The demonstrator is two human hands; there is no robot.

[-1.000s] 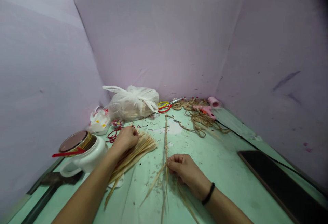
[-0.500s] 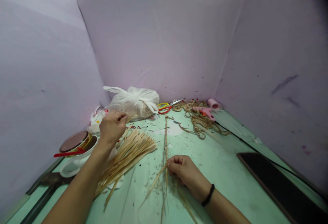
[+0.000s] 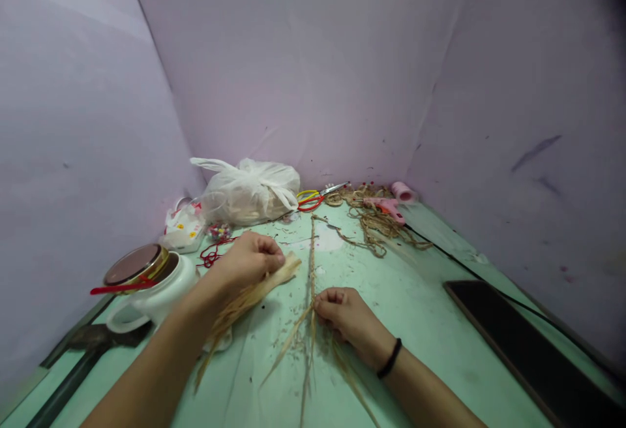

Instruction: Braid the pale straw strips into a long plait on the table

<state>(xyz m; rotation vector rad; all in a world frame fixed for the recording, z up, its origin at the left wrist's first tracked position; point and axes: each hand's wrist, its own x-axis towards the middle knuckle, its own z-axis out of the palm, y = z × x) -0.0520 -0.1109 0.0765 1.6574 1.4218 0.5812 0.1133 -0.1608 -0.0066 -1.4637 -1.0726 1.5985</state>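
A thin braid (image 3: 312,252) of tan plant fibre runs down the middle of the table, with loose strands fanning out at its near end. My right hand (image 3: 345,314), a black band on its wrist, pinches the braid where those strands part. To the left, my left hand (image 3: 252,259) is closed in a pinch over a bundle of dry straw strands (image 3: 286,271). Its fingertips press at the bundle's far end, and the hand and forearm cover much of it. How many strands are between those fingers is hidden.
A knotted white plastic bag (image 3: 249,193), scissors (image 3: 310,201), tangled twine (image 3: 379,229), a pink glue gun (image 3: 386,207) and a pink spool (image 3: 402,192) line the back. At left are a white mug (image 3: 173,288), red thread (image 3: 211,257) and a hammer (image 3: 92,343). A dark slab (image 3: 518,343) lies right.
My left hand has come down and to the right, from beyond the straw bundle to over its far end. My right hand keeps its pinch on the braid. The view has tipped slightly downward.
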